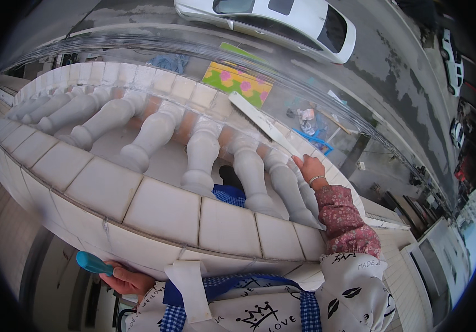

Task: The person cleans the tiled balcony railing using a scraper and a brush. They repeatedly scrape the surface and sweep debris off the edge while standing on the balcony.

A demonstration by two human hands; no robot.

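My right hand [312, 169] grips the handle of a long white brush [258, 120] with dark bristles. It reaches over the balustrade, and the brush lies along the tiled outer ledge [204, 96], bristle side towards the balusters. Low on the left, my left hand [127, 280] is closed around a turquoise handle [93, 263]; the rest of that tool is hidden. Between my hands runs the curved rail [161, 199], faced with pale square tiles. Grey-white vase-shaped balusters [202, 155] stand between the rail and the ledge.
Several cables [138, 45] run past the outside of the ledge. Far below are a street with a white car [279, 25], a flowered panel [238, 83] and a blue tube [314, 143]. A white strip [188, 286] hangs against my blue checked apron [173, 317].
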